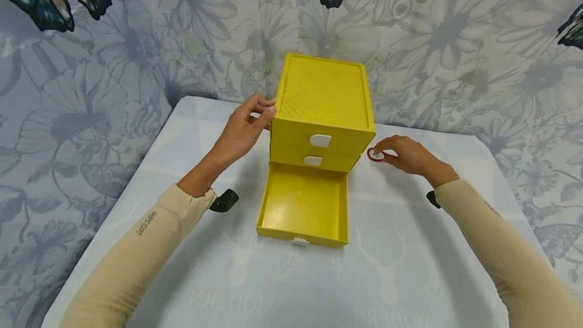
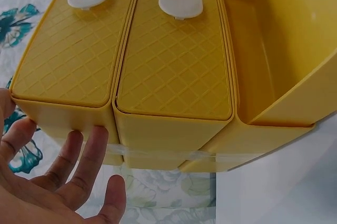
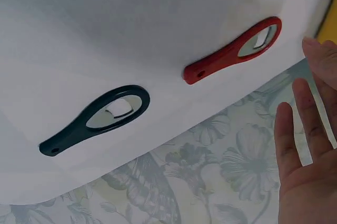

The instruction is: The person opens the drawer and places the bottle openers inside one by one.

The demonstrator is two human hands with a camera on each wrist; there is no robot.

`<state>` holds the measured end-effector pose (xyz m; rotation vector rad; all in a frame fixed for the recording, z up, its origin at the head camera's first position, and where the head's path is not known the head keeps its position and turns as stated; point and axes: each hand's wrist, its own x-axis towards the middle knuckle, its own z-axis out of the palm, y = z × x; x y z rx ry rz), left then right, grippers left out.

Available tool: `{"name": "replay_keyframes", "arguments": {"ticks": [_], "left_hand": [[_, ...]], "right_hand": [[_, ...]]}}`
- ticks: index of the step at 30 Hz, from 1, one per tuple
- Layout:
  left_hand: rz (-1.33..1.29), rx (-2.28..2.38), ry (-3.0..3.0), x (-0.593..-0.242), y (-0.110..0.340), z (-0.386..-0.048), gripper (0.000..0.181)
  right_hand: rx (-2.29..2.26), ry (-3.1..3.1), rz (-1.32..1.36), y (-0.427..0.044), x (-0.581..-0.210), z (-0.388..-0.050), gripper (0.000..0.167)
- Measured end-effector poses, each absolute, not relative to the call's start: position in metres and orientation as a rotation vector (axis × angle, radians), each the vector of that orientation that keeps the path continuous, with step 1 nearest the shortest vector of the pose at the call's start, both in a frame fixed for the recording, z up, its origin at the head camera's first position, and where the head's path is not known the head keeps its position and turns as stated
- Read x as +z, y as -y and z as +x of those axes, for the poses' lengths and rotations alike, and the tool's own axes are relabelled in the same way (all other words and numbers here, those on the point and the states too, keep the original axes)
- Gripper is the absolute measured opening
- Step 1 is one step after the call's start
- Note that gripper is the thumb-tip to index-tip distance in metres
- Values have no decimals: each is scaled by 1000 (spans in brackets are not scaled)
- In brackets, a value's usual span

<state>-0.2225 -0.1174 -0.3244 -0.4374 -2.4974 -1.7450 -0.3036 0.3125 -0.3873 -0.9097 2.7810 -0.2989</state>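
Observation:
A yellow drawer unit (image 1: 325,92) with white tab handles stands on the table. Its bottom drawer (image 1: 302,201) is pulled out and bare inside. My left hand (image 1: 246,123) rests against the unit's upper left side; the left wrist view shows spread fingers (image 2: 87,166) at that side wall. To the right of the unit, my right hand (image 1: 405,153) is over a red bottle opener (image 3: 231,50), which lies on the tabletop. Beside it is a dark bottle opener (image 3: 100,119), seen only in the right wrist view. The right fingers (image 3: 287,140) look extended there, apart from both openers.
The white table (image 1: 205,272) has pale printed deer heads and lettering. Behind it hangs flowered wall covering (image 1: 437,39) with butterfly shapes. Clear tape (image 2: 210,155) runs across the unit's side. The pulled-out drawer juts toward the front between both forearms.

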Motion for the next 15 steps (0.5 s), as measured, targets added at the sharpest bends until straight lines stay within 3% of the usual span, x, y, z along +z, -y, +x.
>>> {"name": "replay_keyframes", "arguments": {"ticks": [15], "left_hand": [[-427, -1766, 2483, -327, 117, -223, 28]], "right_hand": [[-231, -2703, -940, -311, -411, -337, 26]]}}
